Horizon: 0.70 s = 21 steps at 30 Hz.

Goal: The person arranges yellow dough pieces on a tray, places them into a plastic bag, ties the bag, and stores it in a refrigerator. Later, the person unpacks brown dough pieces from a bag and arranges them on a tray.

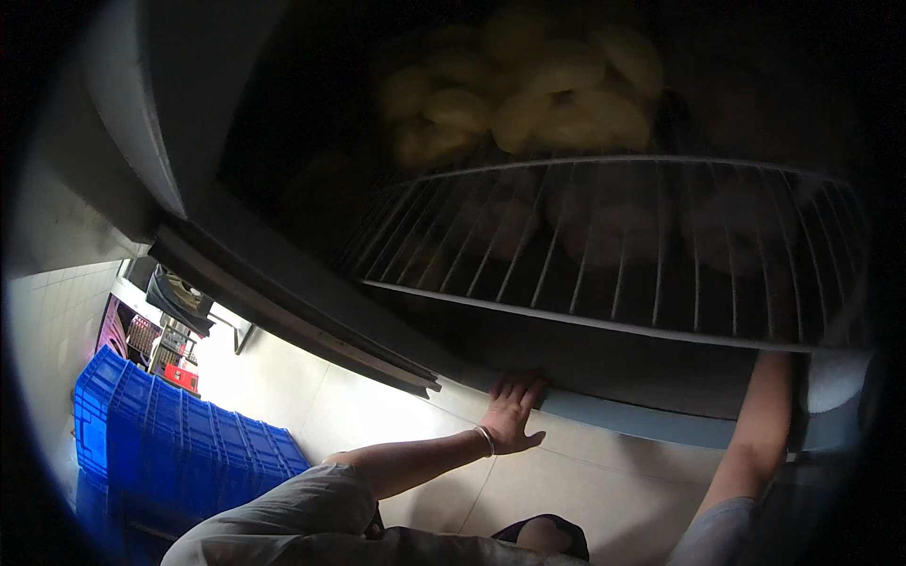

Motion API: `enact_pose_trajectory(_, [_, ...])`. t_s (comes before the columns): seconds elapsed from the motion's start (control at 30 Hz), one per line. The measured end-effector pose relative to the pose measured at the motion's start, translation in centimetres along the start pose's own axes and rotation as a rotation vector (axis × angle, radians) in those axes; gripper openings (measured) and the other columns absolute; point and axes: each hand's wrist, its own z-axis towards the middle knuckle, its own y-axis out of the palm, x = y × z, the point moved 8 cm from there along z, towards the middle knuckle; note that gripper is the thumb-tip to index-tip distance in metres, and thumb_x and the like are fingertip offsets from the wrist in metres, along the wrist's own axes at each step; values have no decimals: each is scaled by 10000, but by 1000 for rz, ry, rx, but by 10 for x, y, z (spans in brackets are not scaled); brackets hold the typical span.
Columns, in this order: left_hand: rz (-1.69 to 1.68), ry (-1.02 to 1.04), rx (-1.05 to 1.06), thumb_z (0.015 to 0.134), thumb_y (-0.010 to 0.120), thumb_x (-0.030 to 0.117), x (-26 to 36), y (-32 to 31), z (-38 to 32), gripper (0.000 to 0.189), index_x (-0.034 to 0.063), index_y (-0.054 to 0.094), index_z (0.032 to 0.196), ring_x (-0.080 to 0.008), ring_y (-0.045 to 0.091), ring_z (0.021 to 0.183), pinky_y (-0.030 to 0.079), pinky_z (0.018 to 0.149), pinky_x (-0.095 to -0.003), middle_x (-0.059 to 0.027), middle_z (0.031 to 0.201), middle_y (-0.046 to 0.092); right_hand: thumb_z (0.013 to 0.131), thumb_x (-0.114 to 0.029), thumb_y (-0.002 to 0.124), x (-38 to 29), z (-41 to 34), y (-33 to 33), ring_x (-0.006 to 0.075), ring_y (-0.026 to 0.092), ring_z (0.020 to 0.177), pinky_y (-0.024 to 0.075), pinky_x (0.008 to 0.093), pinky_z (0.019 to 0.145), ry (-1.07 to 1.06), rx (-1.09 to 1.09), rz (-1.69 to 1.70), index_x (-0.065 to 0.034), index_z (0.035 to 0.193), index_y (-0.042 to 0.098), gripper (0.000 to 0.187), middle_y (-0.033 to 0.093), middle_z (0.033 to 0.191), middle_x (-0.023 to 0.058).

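My left hand (515, 410), with a bangle at the wrist, rests with spread fingers on the front sill (623, 419) of a dark cabinet, and nothing shows in its grip. My right forearm reaches into the cabinet at the right, below and behind a white wire shelf (658, 330); the right hand itself is lost in the dark. Dim, rounded packages (609, 219) lie behind the wires, too dark to name. Higher up, pale yellow, oval pieces of what looks like food (580, 120) are heaped above the shelf.
Stacked blue plastic crates (184, 446) stand on the tiled floor at the left. The cabinet's open door, with its dark seal (297, 318), juts out at upper left. Beyond are a red box (181, 377) and a rack. My knees are close to the sill.
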Motion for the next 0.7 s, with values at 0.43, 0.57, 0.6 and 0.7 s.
enact_pose_trajectory(0.43, [31, -2, 39, 671, 728, 429, -1, 1, 1, 1033, 38, 178, 1453, -431, 180, 1355, 68, 1133, -579, -248, 1431, 227, 834, -349, 684, -3, 2, 7, 286, 448, 1245, 351, 375, 1043, 5, -28, 16, -13, 1345, 457, 653, 470, 1379, 156])
enact_pose_trajectory(0.57, [20, -10, 80, 634, 736, 397, -1, -2, 1, 1018, 36, 227, 1438, -388, 206, 1366, 83, 1135, -571, -215, 1455, 251, 829, -349, 692, -3, 0, 7, 283, 452, 1241, 353, 373, 1040, 10, -24, 27, -11, 1344, 458, 659, 474, 1376, 154])
enact_pose_trajectory(0.6, [16, -15, 67, 631, 737, 392, -2, -1, 1, 1017, 36, 229, 1437, -387, 206, 1366, 87, 1133, -571, -215, 1455, 252, 828, -349, 694, -3, -1, 7, 283, 453, 1240, 353, 373, 1039, 9, -24, 29, -10, 1343, 459, 660, 475, 1375, 154])
enact_pose_trajectory(0.7, [-5, -11, 78, 625, 739, 380, -1, -1, 1, 1011, 34, 239, 1433, -384, 207, 1366, 96, 1131, -572, -213, 1454, 253, 824, -349, 701, -6, -5, 11, 281, 456, 1238, 355, 372, 1037, 7, -30, 38, -9, 1342, 460, 664, 478, 1373, 153])
